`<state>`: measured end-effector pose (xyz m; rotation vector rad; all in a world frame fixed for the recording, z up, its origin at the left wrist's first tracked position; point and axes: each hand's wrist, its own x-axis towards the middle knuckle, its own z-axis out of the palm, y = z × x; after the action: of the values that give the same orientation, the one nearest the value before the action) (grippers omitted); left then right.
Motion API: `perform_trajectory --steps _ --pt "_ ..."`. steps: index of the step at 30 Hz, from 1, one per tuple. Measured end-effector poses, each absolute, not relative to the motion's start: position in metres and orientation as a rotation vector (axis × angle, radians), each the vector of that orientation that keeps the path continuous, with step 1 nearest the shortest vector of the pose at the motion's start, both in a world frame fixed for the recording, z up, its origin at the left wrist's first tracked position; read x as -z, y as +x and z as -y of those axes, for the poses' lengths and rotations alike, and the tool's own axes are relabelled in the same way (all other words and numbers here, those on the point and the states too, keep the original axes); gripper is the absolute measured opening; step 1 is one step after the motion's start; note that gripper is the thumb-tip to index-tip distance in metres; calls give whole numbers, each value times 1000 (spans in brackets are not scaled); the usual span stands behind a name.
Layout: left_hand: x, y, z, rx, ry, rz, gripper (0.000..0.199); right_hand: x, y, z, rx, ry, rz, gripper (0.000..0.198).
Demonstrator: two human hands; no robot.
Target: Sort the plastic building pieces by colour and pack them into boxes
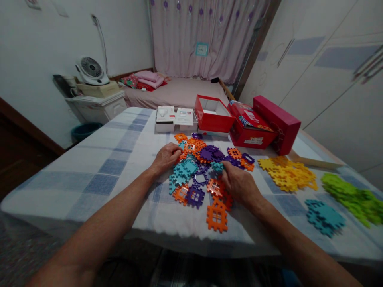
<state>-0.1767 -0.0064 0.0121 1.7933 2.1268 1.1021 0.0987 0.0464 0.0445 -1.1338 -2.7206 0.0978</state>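
Two hazards we enter first. The teal piece [217,166] in our right hand [239,181], seemingly pinched between thumb and fingers, could catch its notched edge on neighbours and drag them along. The orange piece [217,217] at lower centre, nearest the table's front edge, could be swept off by a careless right forearm.

Counted:
- Hands, two: the right as above; the left hand [168,156], fingers curled in together at the left edge of the mixed pile, and we cannot tell whether it grips anything.
- Mixed pile [209,153], one, centre of the frame: orange, purple and teal pieces, overlapping too much for us to number.
- Single-colour piles, three: yellow pile [289,173], right of centre; green pile [354,198], far right; teal pile [324,217], lower right.
- Large boxes, three, above centre and to the right: an open red box [214,120], a red box with a printed top [251,133], a dark pink box [279,125].
- Fan [92,71], one, upper left.
- Clock [202,49], one, top centre.
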Motion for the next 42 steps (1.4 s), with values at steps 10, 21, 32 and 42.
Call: perform_trajectory --steps 10,21,32,42 --pt "-11 -178 5 -1158 1742 -2132 28 -63 69 -45 -529 -760 2735 17" --pt "-5 -181 1 -1257 1697 -2173 26 -41 15 -55 -591 -283 2845 49" --pt "-2 -184 -3 -1315 1584 -2212 25 -63 -3 -64 -425 -281 3114 55" --pt "-2 -184 -2 -1269 1608 -2226 26 -58 1 -65 -623 -340 3013 40"
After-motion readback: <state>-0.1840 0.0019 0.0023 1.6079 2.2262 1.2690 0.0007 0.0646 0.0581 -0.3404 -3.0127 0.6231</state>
